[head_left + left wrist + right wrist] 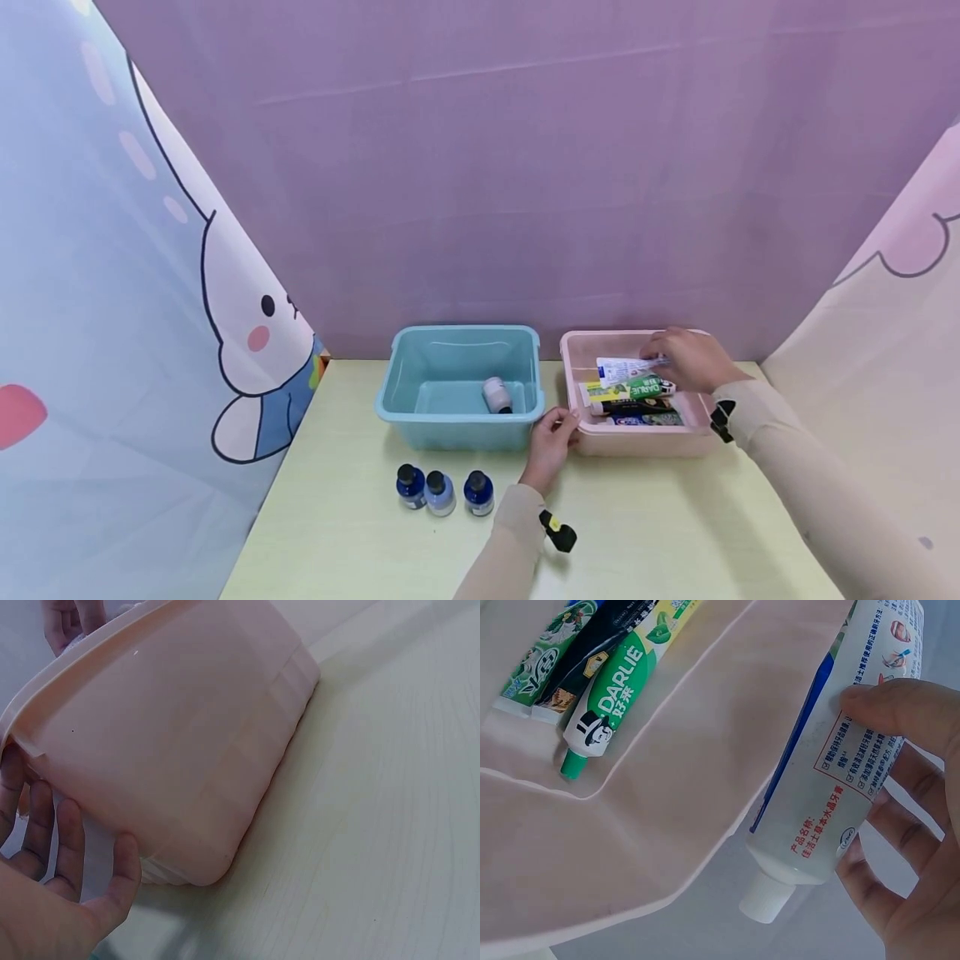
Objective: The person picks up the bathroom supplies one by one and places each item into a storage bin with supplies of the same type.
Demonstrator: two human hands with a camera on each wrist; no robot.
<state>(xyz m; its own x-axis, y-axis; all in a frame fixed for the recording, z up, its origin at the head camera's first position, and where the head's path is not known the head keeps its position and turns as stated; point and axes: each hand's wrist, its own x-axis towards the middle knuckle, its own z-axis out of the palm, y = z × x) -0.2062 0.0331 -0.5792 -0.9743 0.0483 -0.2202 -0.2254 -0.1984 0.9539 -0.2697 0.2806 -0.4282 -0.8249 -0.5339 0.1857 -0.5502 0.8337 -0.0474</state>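
Note:
A white toothpaste tube [810, 787] with a white cap is held by my right hand [693, 358], thumb on one face and fingers behind. It is over the right part of a pink plastic bin [637, 442]. Inside that bin lie a green and yellow Darlie toothpaste tube [619, 697], a black tube [637, 407] and a blue and green tube [547, 656]. My left hand [551, 446] grips the bin's front left corner, its fingertips at the rim and outer wall in the left wrist view.
Left of the pink bin stands a teal bin [465, 429] with a pale bottle [497, 394] lying in it. In front on the table are two dark blue bottles [478, 493] and a lighter blue bottle [439, 496], all upright with black caps. A purple curtain [525, 167] hangs behind.

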